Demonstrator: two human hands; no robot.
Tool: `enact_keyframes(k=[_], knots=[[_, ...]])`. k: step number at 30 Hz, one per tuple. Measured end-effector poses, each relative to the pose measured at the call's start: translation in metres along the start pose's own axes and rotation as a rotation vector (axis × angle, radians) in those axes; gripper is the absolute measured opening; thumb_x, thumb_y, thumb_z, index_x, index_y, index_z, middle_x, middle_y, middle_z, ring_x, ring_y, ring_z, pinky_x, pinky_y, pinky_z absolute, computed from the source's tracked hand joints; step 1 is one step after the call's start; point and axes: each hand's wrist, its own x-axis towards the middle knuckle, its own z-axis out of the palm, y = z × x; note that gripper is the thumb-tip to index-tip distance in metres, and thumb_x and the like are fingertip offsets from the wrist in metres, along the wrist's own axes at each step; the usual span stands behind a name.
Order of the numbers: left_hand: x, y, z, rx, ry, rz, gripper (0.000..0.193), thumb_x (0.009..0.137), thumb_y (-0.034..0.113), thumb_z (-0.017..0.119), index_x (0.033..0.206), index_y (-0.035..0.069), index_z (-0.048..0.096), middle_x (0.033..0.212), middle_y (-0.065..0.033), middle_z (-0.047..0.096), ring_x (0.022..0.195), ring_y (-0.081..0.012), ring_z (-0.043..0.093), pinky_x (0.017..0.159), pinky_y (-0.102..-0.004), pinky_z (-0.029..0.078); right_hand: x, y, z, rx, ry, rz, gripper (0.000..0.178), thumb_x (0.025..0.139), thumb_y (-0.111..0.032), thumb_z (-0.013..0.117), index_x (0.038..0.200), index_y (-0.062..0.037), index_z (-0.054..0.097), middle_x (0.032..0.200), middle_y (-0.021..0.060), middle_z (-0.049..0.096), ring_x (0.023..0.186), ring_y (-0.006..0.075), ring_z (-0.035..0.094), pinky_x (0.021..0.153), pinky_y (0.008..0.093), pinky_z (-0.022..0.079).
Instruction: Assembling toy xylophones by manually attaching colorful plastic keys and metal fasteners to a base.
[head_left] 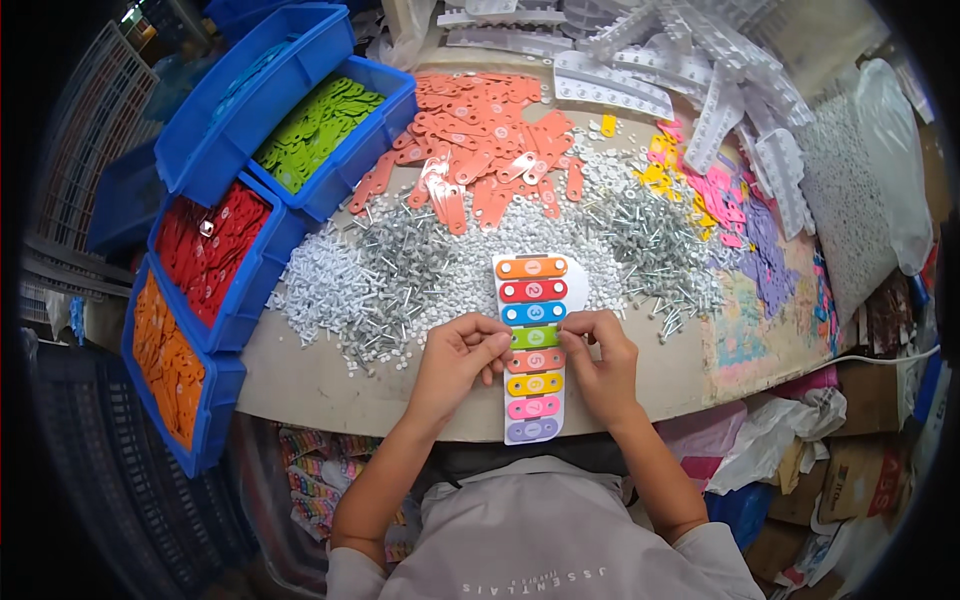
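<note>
In front of me a white rounded panel [497, 285] carries a column of coloured numbered strips. White round caps sit at the ends of the orange, red and blue strips near its far end; the lower strips show small dark or metallic spots at theirs. My left hand [462, 362] is pinched at the left end of the green strip [536, 338]. At that strip's other end, my right hand [602, 365] has thumb and forefinger pressed together. Whatever small thing either pinch holds is hidden by the fingertips.
Piles of white caps [325, 280] and metal screws [655, 240] spread beyond the panel, with loose coral strips [490, 130] behind. Blue bins [225, 345] of coloured strips stand left. White plastic rails [715, 110] heap at back right, near a clear bag [850, 170] of small parts.
</note>
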Motion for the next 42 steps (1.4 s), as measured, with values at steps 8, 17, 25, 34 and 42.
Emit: enact_keyframes(k=[8, 17, 25, 34, 42], knots=[[0.002, 0.002, 0.0, 0.078, 0.008, -0.069, 0.018, 0.095, 0.01, 0.066, 0.109, -0.001, 0.061, 0.073, -0.0023, 0.066, 0.055, -0.0041, 0.055, 0.046, -0.0187, 0.04, -0.003, 0.0, 0.001, 0.06, -0.054, 0.243, 0.021, 0.09, -0.011, 0.074, 0.088, -0.0036, 0.054, 0.07, 0.0032, 0.06, 0.055, 0.0075, 0.053, 0.047, 0.0258, 0.039], [0.024, 0.013, -0.01, 0.323, -0.159, -0.217, 0.038, 0.095, 0.017, 0.07, 0.115, 0.001, 0.042, 0.072, -0.0024, 0.065, 0.061, -0.0017, 0.051, 0.051, -0.0203, 0.034, 0.021, 0.01, -0.022, 0.547, -0.436, 0.817, 0.031, 0.096, -0.026, 0.069, 0.095, -0.0043, 0.046, 0.061, 0.0012, 0.057, 0.041, 0.0068, 0.048, 0.036, 0.0233, 0.031], [0.032, 0.001, -0.009, 0.225, -0.2, -0.156, 0.027, 0.095, 0.011, 0.068, 0.104, 0.004, 0.044, 0.074, -0.0028, 0.064, 0.063, -0.0017, 0.053, 0.051, -0.0198, 0.036, 0.017, 0.014, -0.012, 0.563, -0.468, 0.718, 0.029, 0.099, -0.024, 0.064, 0.108, -0.0002, 0.051, 0.07, 0.0013, 0.061, 0.045, 0.0077, 0.053, 0.039, 0.0217, 0.038], [-0.003, 0.001, -0.007, 0.446, -0.011, 0.054, 0.036, 0.096, 0.008, 0.065, 0.126, 0.002, 0.045, 0.07, 0.0027, 0.057, 0.061, -0.0005, 0.048, 0.054, -0.0187, 0.034, 0.009, 0.008, -0.041, 0.192, -0.152, 0.577, 0.018, 0.098, -0.017, 0.063, 0.109, -0.0044, 0.059, 0.064, -0.0003, 0.056, 0.05, 0.008, 0.052, 0.045, 0.0251, 0.04], [-0.057, -0.005, -0.026, 0.663, 0.456, 0.339, 0.006, 0.094, 0.007, 0.066, 0.095, 0.001, 0.068, 0.073, 0.0025, 0.057, 0.064, -0.0023, 0.049, 0.056, -0.0204, 0.038, -0.018, 0.098, -0.166, -0.587, 0.376, 0.278, 0.011, 0.097, -0.01, 0.058, 0.1, 0.0004, 0.061, 0.089, 0.009, 0.064, 0.08, 0.0192, 0.061, 0.07, 0.0318, 0.048]])
